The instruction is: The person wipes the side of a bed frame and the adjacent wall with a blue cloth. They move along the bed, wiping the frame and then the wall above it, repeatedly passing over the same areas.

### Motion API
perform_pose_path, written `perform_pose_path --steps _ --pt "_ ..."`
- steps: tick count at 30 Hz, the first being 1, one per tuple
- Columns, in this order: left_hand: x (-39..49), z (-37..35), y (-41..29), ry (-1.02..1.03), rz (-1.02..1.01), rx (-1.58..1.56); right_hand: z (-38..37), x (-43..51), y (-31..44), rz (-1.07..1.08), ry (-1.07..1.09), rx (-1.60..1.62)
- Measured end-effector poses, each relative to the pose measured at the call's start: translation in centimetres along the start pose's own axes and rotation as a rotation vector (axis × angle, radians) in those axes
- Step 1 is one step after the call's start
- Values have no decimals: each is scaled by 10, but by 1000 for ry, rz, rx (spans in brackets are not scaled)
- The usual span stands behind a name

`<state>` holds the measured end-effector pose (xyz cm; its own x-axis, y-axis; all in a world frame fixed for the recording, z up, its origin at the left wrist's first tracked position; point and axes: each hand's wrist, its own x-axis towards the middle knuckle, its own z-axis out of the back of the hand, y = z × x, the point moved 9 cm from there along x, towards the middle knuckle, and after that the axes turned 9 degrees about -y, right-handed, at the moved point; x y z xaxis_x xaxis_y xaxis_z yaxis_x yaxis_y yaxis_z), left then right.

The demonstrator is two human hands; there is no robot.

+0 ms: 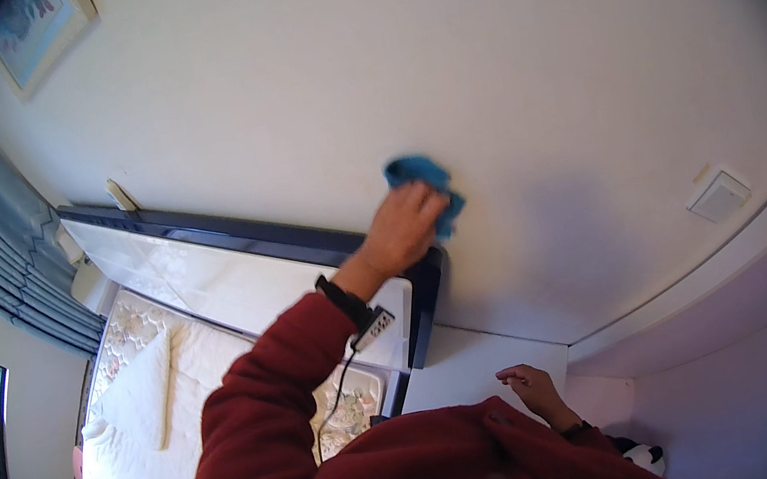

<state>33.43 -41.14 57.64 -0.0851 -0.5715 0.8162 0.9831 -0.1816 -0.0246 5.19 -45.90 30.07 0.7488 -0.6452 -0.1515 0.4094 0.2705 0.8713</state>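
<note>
My left hand (406,226) grips a crumpled blue cloth (418,171) and presses it against the white wall (528,101), just above the corner of the bed's headboard. The cloth and fingers look a little blurred. A black strap and a small device with a cable are at my left wrist. My right hand (537,390) is low at my right side, in front of a white surface (476,361), with its fingers loosely bent and nothing in them.
A white headboard with a dark blue edge (261,233) stands along the wall. Beyond my left arm is a bed with a mattress and pale bedding (201,376). A wall switch (719,196) is at the right, a framed picture (40,30) at the upper left, and curtains (12,248) hang near a window.
</note>
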Motion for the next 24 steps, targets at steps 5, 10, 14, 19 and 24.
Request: perform_pose_path --steps 5,10,14,19,24 --pt "97 88 39 -645 63 78 -5 -9 11 -6 116 3" --pt "71 36 -25 -404 -122 19 19 17 108 435 4 -241" --pt "28 -11 -55 -59 -320 -9 97 37 247 905 -405 -484" --pt "103 85 30 -705 66 198 174 41 418 1347 -1007 -937" --pt "77 22 -28 -307 -289 -31 126 77 430 1626 -840 -1253"
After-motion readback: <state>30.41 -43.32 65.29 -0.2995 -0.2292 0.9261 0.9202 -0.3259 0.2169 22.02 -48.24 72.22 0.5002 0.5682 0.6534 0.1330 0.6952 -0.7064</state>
